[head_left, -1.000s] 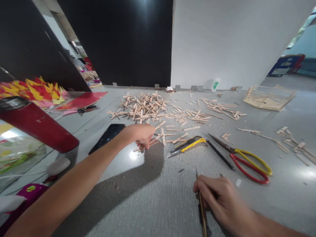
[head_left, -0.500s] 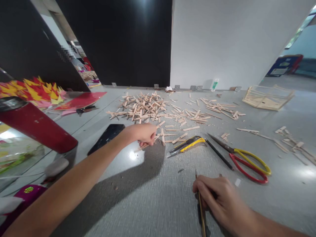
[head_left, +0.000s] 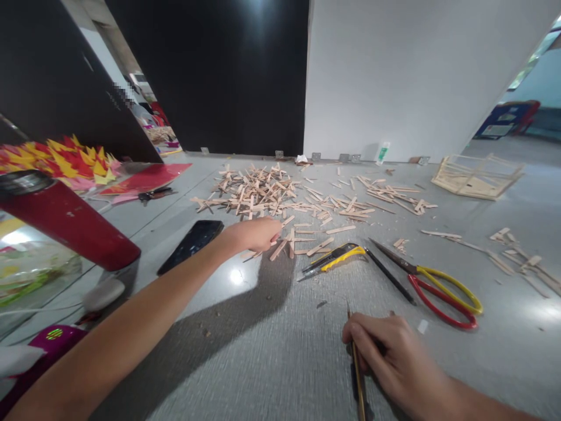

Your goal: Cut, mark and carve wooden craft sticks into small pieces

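My left hand (head_left: 262, 234) reaches forward to the near edge of a scatter of wooden craft sticks (head_left: 263, 190). Its fingers are curled and their tips are hidden, so what they hold, if anything, does not show. A flat stick (head_left: 278, 249) lies just right of those fingers. Near the front, my right hand (head_left: 390, 351) rests on the table, closed round a slim pointed tool (head_left: 360, 389) with a thin tip and a yellowish shaft. Beyond it lie a yellow-and-black utility knife (head_left: 342, 257), a black pencil-like rod (head_left: 392, 278) and scissors (head_left: 442, 292) with red and yellow handles.
A phone (head_left: 190, 245) lies beside my left forearm. Further left are a red flask (head_left: 83, 225), a white mouse (head_left: 104, 294) and folded paper pieces (head_left: 61, 158). A stick frame (head_left: 477, 175) stands at the back right, before the white panel (head_left: 407, 76).
My left hand has turned and shifted slightly forward, its fingers now more hidden. A flat stick shows more plainly on its right. My right hand stays still with the pointed tool.
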Demonstrator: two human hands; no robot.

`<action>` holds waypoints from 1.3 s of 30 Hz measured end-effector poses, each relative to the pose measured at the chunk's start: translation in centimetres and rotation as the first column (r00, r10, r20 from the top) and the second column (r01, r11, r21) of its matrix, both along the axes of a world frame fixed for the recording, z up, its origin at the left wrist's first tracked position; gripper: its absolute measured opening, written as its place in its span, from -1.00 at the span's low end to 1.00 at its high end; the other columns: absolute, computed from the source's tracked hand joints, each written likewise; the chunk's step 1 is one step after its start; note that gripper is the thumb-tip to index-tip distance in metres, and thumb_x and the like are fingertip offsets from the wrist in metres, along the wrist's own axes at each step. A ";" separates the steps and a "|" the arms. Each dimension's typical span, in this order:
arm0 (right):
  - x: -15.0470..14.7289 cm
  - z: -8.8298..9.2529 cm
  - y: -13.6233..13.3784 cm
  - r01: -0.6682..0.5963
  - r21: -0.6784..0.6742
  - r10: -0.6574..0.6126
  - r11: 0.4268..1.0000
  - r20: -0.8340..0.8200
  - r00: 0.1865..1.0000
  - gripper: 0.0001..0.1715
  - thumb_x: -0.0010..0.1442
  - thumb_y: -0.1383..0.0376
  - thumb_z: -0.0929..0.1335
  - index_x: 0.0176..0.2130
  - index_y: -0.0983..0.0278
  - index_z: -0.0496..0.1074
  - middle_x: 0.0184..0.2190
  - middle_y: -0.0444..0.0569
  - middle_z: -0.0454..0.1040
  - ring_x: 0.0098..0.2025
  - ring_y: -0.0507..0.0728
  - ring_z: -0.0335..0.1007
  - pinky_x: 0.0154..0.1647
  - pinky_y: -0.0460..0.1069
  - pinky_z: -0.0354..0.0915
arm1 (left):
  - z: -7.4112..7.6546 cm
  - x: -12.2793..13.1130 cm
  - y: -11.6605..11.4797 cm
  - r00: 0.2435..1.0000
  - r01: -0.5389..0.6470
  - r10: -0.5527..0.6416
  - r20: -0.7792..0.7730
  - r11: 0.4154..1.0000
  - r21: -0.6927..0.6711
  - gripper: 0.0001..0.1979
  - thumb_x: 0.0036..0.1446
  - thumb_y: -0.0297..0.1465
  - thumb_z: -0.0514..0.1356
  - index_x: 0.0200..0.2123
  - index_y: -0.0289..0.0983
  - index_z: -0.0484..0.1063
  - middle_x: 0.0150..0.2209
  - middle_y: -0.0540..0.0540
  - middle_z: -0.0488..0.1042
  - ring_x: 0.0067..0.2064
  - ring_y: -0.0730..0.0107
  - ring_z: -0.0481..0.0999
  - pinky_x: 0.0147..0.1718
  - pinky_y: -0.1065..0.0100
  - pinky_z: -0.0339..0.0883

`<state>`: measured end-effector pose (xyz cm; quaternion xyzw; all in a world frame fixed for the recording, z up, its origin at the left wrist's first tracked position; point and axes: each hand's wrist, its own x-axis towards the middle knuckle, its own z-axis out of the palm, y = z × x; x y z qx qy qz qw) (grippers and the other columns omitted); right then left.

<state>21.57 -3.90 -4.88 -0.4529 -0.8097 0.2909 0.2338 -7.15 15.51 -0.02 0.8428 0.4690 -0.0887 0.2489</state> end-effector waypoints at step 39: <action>0.0 0.2 0.1 -0.024 -0.039 0.023 0.999 -0.024 0.999 -0.51 0.56 0.20 0.12 -0.37 0.22 0.36 -0.59 -0.25 0.20 -0.56 0.02 0.17 -0.46 -0.04 0.09 | 1.7 1.4 -1.1 0.945 -0.164 0.155 -0.287 0.986 -0.010 -0.65 0.40 -0.26 0.28 0.16 -0.28 0.47 0.16 -0.22 0.49 0.06 0.09 0.58 0.02 0.03 0.54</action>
